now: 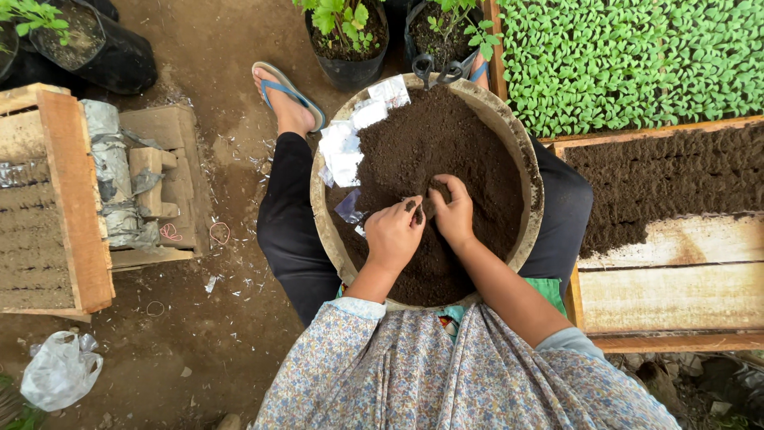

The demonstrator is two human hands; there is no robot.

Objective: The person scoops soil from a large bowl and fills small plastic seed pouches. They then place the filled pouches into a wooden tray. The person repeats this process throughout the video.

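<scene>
Floral sleeves (414, 366) fill the near edge, and from them both forearms reach into a wide round basin (521, 151) of dark soil (446, 135) resting on the person's lap. Left hand (394, 235) is curled narrow, fingertips pinched on a small clear plastic bag (350, 205) at the soil's edge. Right hand (454, 211) is cupped in the soil just beside it, fingers bent around a clump; how tight the hold is, I cannot tell. More small plastic bags (346, 143) lie stacked along the basin's left rim. Scissors (438, 70) sit on the far rim. Beyond, a foot in a blue sandal (286, 95) rests on bare earth, near black potted plants (346, 36). Seedling trays (629, 56) stand at the right, a wooden box (76, 191) at the left.
</scene>
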